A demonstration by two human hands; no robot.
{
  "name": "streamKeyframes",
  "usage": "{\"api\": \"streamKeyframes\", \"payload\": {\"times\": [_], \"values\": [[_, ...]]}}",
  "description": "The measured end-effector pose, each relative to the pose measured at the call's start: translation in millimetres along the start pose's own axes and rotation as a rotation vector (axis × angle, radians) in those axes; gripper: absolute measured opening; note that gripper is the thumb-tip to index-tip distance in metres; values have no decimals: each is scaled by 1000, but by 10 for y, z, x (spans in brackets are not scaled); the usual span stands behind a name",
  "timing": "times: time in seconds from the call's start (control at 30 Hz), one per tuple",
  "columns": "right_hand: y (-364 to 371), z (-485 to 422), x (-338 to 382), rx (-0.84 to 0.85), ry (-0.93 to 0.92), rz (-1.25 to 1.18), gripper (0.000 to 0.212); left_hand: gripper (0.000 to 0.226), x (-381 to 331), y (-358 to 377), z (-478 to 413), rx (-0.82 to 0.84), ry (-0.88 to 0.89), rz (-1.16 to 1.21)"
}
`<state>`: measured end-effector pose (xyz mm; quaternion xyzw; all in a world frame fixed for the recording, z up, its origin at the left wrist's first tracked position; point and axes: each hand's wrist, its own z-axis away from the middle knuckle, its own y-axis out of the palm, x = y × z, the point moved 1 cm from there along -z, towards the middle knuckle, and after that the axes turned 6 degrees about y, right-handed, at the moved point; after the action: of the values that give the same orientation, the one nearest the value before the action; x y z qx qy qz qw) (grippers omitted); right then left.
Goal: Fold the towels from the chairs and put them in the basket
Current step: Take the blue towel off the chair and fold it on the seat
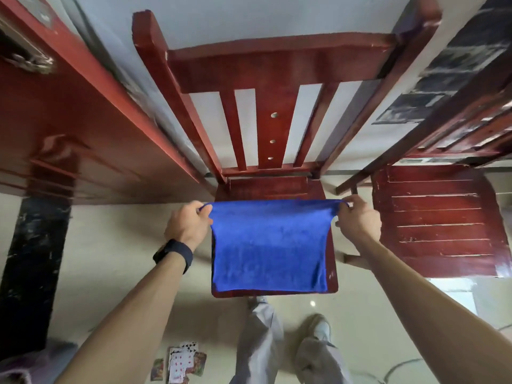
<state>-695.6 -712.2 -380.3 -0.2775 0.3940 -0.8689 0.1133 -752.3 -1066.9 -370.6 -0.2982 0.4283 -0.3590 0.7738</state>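
Note:
A blue towel point(268, 245) hangs stretched flat over the seat of a red wooden chair point(266, 112) in the middle of the view. My left hand point(188, 224) pinches its top left corner. My right hand point(357, 220) pinches its top right corner. The towel's lower edge reaches almost to the front of the seat. No basket is in view.
A second red chair point(440, 220) with a slatted seat stands close on the right. A red wooden table point(69, 128) fills the left side. Playing cards point(181, 361) lie on the pale floor near my feet point(318, 331).

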Motion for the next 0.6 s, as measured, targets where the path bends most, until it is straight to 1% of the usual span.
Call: {"api": "streamKeyframes", "payload": {"times": [0.1,0.17,0.2,0.23,0.27,0.3,0.33,0.37,0.43,0.53,0.6], "values": [[375,-518,-2,10,34,-204,18,21,43,221,-448,-13,-44,242],[468,-629,135,7,47,-255,13,14,19,341,-650,-14,-49,331],[490,-634,205,19,59,-262,14,8,5,397,-727,-9,-36,357],[519,-622,255,34,67,-256,23,19,-24,449,-776,8,-29,388],[544,-604,260,60,73,-226,34,40,-26,505,-798,38,-42,413],[590,-587,210,82,88,-189,46,53,0,565,-796,63,-64,407],[635,-530,128,101,103,-152,56,59,46,619,-759,71,-80,369],[680,-465,8,118,124,-106,60,57,131,691,-708,76,-84,319],[804,-335,-335,151,202,9,56,47,362,856,-528,115,-96,200],[1008,-130,-840,235,312,170,49,35,741,1147,-213,170,-195,55],[1156,-32,-1126,280,318,253,49,34,957,1321,-6,214,-267,-15]]}}
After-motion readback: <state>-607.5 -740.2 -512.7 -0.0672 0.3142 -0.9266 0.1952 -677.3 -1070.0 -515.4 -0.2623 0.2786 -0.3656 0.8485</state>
